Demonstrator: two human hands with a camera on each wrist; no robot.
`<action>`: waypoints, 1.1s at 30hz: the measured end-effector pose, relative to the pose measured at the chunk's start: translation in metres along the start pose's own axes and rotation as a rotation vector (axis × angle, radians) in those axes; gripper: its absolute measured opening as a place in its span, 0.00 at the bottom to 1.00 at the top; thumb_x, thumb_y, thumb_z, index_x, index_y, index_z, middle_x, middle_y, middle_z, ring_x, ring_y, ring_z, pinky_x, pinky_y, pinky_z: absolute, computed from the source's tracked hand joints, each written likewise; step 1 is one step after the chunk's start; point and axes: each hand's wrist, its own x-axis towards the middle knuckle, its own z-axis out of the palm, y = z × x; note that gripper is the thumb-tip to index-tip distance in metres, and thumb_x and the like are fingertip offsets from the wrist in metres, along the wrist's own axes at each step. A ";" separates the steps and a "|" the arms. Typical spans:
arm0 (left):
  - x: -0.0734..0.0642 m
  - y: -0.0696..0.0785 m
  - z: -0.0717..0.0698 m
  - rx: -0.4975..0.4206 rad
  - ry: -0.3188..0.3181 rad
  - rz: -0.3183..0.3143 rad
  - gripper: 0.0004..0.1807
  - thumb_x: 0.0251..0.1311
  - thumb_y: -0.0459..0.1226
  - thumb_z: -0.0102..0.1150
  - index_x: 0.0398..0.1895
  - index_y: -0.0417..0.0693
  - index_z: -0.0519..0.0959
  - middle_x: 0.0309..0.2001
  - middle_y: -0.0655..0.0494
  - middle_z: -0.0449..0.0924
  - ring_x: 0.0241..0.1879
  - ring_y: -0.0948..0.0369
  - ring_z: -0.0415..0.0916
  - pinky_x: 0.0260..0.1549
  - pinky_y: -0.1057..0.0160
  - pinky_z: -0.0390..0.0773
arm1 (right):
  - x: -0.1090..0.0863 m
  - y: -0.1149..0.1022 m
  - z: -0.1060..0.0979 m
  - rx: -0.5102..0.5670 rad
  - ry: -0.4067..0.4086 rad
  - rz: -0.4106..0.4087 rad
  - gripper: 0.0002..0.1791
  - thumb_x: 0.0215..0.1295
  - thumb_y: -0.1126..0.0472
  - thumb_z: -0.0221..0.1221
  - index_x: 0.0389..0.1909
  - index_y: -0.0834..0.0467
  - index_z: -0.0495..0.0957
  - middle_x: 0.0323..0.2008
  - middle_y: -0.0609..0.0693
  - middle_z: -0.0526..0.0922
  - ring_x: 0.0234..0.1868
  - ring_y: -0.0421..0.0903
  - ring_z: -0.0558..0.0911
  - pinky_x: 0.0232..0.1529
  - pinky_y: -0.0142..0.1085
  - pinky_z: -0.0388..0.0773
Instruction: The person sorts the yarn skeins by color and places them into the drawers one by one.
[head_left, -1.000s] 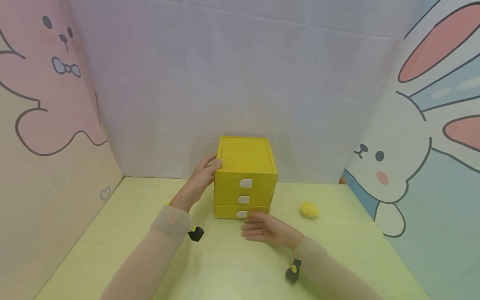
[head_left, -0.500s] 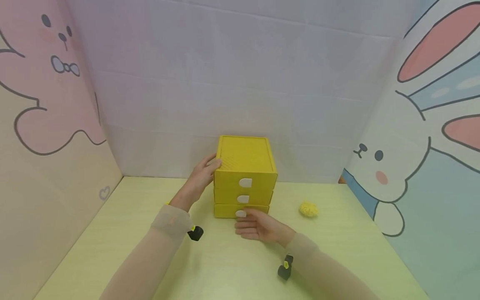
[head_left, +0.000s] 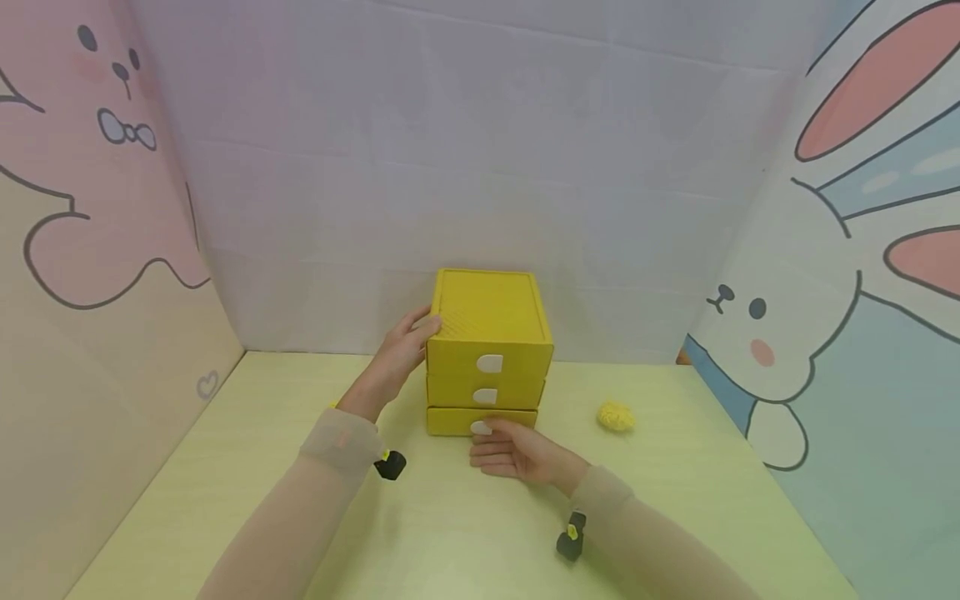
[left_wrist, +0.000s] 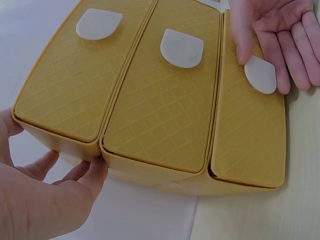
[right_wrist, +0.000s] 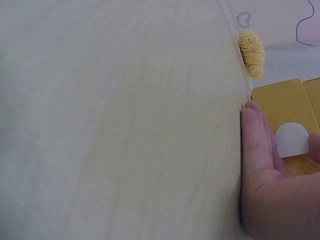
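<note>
A yellow three-drawer box (head_left: 491, 308) stands near the back wall, with a white tab handle on each drawer front. My left hand (head_left: 397, 362) rests on its left side, fingers along the side and thumb over the top edge; the left wrist view shows these fingers (left_wrist: 75, 172) touching the side panel. At the bottom drawer (head_left: 450, 422), my right hand (head_left: 528, 454) pinches the white tab (left_wrist: 261, 75) between thumb and index finger. Its other fingers extend below, palm showing. All three drawer fronts look closed, nearly flush with the box.
A yellow, yarn-like bundle (head_left: 616, 416) lies on the table to the box's right. In the right wrist view another such bundle (right_wrist: 251, 55) appears beyond the box, near the wall with the heart. Rabbit (head_left: 780, 333) and pink animal (head_left: 120, 167) prints cover the side walls.
My right hand has shifted slightly left, and its thumb has come onto the bottom drawer's tab. My left hand keeps its place on the box.
</note>
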 end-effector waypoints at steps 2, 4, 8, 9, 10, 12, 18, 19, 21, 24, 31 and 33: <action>0.000 0.000 0.000 0.002 0.000 0.000 0.39 0.81 0.56 0.50 0.87 0.60 0.51 0.82 0.47 0.58 0.83 0.46 0.53 0.81 0.43 0.55 | 0.000 0.002 0.000 -0.004 0.002 -0.011 0.37 0.82 0.44 0.55 0.70 0.75 0.71 0.61 0.68 0.83 0.57 0.54 0.88 0.62 0.45 0.84; 0.000 0.001 0.000 0.004 0.001 -0.001 0.39 0.81 0.56 0.50 0.87 0.60 0.51 0.82 0.47 0.57 0.83 0.46 0.53 0.81 0.43 0.55 | 0.000 0.003 0.000 -0.007 0.003 -0.022 0.37 0.82 0.44 0.55 0.70 0.75 0.71 0.61 0.68 0.83 0.58 0.55 0.88 0.63 0.45 0.83; 0.000 0.003 0.001 0.005 0.003 -0.006 0.39 0.81 0.56 0.50 0.87 0.60 0.51 0.82 0.48 0.57 0.83 0.46 0.53 0.81 0.44 0.56 | -0.004 0.006 0.001 -0.013 0.003 -0.049 0.36 0.83 0.46 0.54 0.70 0.76 0.69 0.62 0.70 0.82 0.60 0.57 0.87 0.64 0.46 0.83; 0.000 0.003 0.001 0.007 0.000 -0.005 0.39 0.81 0.56 0.50 0.88 0.60 0.51 0.83 0.48 0.56 0.83 0.46 0.52 0.82 0.44 0.55 | -0.004 0.006 0.001 -0.014 0.004 -0.053 0.36 0.83 0.47 0.54 0.71 0.76 0.69 0.63 0.70 0.81 0.60 0.57 0.86 0.64 0.46 0.83; -0.001 0.003 0.001 0.008 0.001 -0.007 0.39 0.81 0.56 0.50 0.88 0.60 0.51 0.83 0.48 0.56 0.83 0.46 0.52 0.82 0.44 0.55 | -0.004 0.007 0.001 -0.014 0.005 -0.056 0.35 0.83 0.47 0.53 0.71 0.76 0.69 0.63 0.70 0.81 0.60 0.57 0.86 0.63 0.46 0.83; -0.001 0.002 0.001 0.010 0.002 -0.006 0.39 0.81 0.56 0.50 0.88 0.60 0.50 0.83 0.48 0.56 0.83 0.46 0.51 0.82 0.44 0.55 | -0.004 0.008 0.001 -0.014 0.010 -0.058 0.35 0.84 0.48 0.53 0.71 0.76 0.69 0.63 0.70 0.81 0.60 0.58 0.86 0.63 0.46 0.83; -0.001 0.002 0.001 0.012 0.003 -0.005 0.39 0.81 0.56 0.50 0.87 0.60 0.51 0.82 0.48 0.57 0.83 0.46 0.52 0.82 0.44 0.55 | -0.010 0.011 0.005 0.003 0.006 -0.044 0.35 0.83 0.48 0.53 0.71 0.76 0.69 0.61 0.70 0.82 0.59 0.57 0.87 0.64 0.47 0.83; -0.001 0.002 0.001 0.012 0.002 -0.005 0.39 0.81 0.56 0.50 0.87 0.60 0.51 0.82 0.48 0.57 0.83 0.45 0.52 0.81 0.44 0.55 | -0.012 0.012 0.006 0.007 0.002 -0.040 0.35 0.83 0.48 0.53 0.71 0.76 0.68 0.61 0.70 0.82 0.59 0.57 0.87 0.64 0.47 0.83; -0.001 0.002 0.001 0.013 -0.001 -0.004 0.39 0.81 0.56 0.50 0.87 0.59 0.51 0.82 0.48 0.57 0.83 0.45 0.52 0.82 0.44 0.55 | -0.015 0.014 0.007 0.012 -0.009 -0.037 0.35 0.83 0.48 0.53 0.71 0.77 0.68 0.61 0.69 0.82 0.59 0.58 0.86 0.64 0.47 0.83; -0.001 0.002 0.001 0.014 -0.003 0.002 0.39 0.81 0.56 0.50 0.88 0.59 0.50 0.82 0.46 0.57 0.83 0.44 0.51 0.82 0.43 0.54 | -0.020 0.017 0.010 0.027 -0.016 -0.035 0.34 0.83 0.49 0.54 0.71 0.76 0.68 0.61 0.69 0.83 0.60 0.58 0.86 0.64 0.47 0.83; -0.001 0.002 0.000 0.006 -0.002 -0.005 0.39 0.81 0.56 0.51 0.87 0.60 0.51 0.82 0.47 0.57 0.83 0.45 0.52 0.82 0.44 0.55 | -0.032 0.024 0.015 0.032 -0.030 -0.034 0.34 0.83 0.50 0.54 0.72 0.76 0.68 0.60 0.69 0.83 0.58 0.56 0.87 0.64 0.47 0.83; -0.001 0.002 0.000 0.005 -0.005 -0.006 0.39 0.81 0.56 0.51 0.87 0.60 0.51 0.82 0.48 0.57 0.83 0.45 0.52 0.82 0.44 0.55 | -0.034 0.026 0.016 0.039 -0.030 -0.029 0.33 0.83 0.50 0.54 0.72 0.75 0.69 0.59 0.68 0.84 0.57 0.56 0.87 0.63 0.47 0.83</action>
